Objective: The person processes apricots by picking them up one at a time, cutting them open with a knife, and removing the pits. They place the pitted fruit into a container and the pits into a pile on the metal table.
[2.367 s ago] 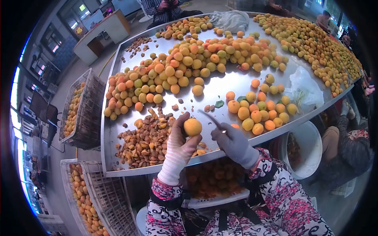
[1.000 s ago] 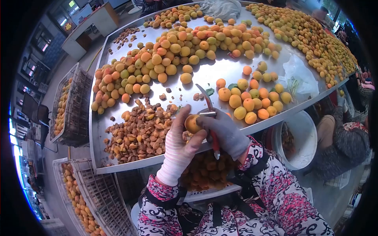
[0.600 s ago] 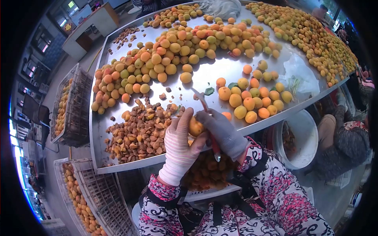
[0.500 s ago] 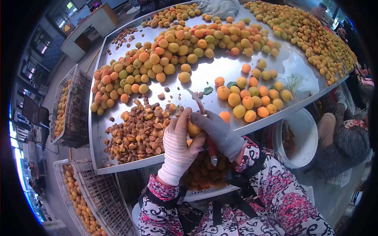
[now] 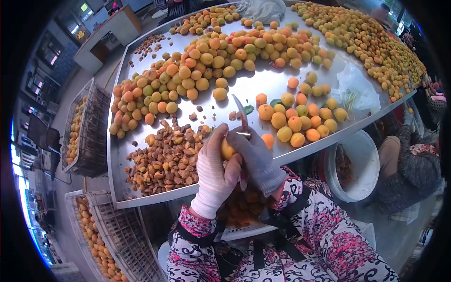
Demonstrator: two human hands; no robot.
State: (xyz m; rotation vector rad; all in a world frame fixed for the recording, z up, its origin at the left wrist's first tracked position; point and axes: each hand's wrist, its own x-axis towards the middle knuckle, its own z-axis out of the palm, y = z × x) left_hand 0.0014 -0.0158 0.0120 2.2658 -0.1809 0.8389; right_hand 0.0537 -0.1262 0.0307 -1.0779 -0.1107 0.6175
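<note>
A yellow-orange apricot (image 5: 227,149) is held in my left hand (image 5: 215,169), which wears a pale striped glove. My right hand (image 5: 257,159), in a grey glove, is closed round a curved metal tool (image 5: 242,113) beside the apricot. The tool's hooked tip points up over the metal table (image 5: 244,87). Left of my hands lies a heap of brown pits and scraps (image 5: 164,160). Loose whole apricots (image 5: 295,123) sit to the right, and a long pile of apricots (image 5: 206,58) curves behind. Below my hands, a partly hidden container holds orange fruit (image 5: 242,207).
Plastic crates with fruit (image 5: 87,131) (image 5: 110,230) stand at the left. A white bucket (image 5: 359,164) is at the right, near a seated person (image 5: 408,174). Clear plastic (image 5: 357,87) and a large apricot heap (image 5: 361,42) lie on the table's right side.
The tool has turned more upright, its tip moving right and up. My right hand has shifted slightly, and the tool's lower end is now largely hidden.
</note>
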